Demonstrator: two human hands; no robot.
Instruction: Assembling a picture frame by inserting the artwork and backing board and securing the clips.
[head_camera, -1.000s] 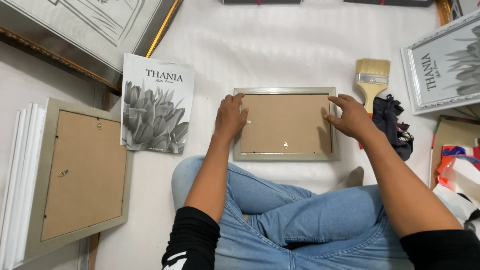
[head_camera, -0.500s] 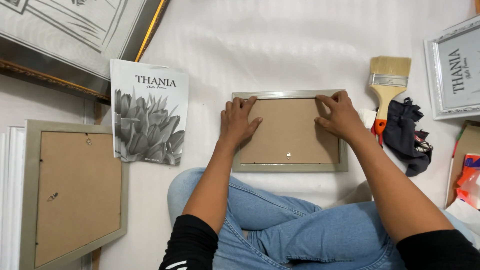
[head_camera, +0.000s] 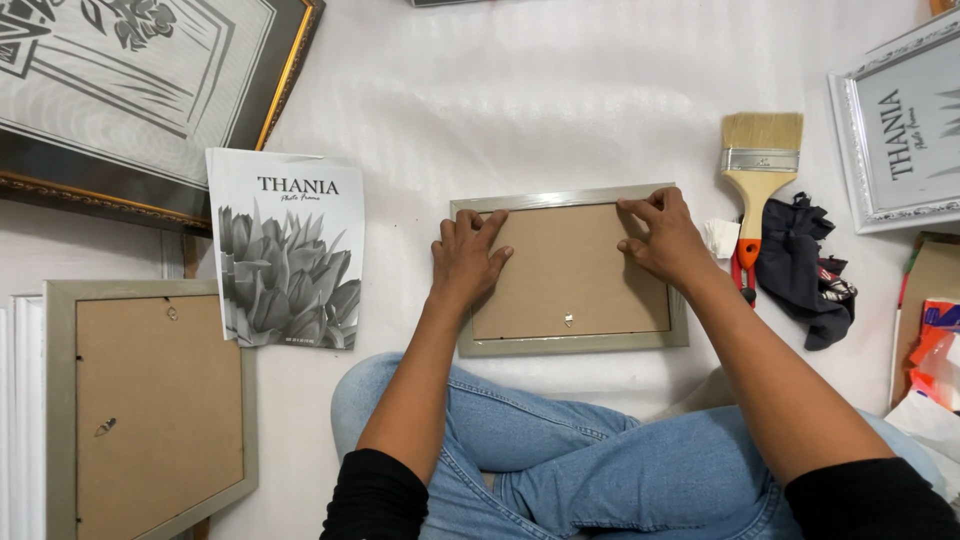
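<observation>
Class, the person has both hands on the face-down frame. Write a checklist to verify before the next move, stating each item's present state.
1. Small silver picture frame lies face-down, flat: ok.
2. Brown cardboard backing board sits inside the frame: ok.
3. Left hand presses the backing's left edge: ok.
4. Right hand fingers at the upper right corner: ok.
5. Retaining tabs closed: cannot tell.
6. Wooden-handled paintbrush lies clear of the frame: ok.

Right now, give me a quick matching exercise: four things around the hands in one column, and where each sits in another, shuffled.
Things:
1. paintbrush
2. flower print sheet
3. dark cloth
4. small frame

Places:
A. face down under both hands
B. left of the small frame, next to the left hand
C. right of the right hand, bristles pointing away
D. crumpled just right of the brush handle

Pairs: 1-C, 2-B, 3-D, 4-A
</observation>
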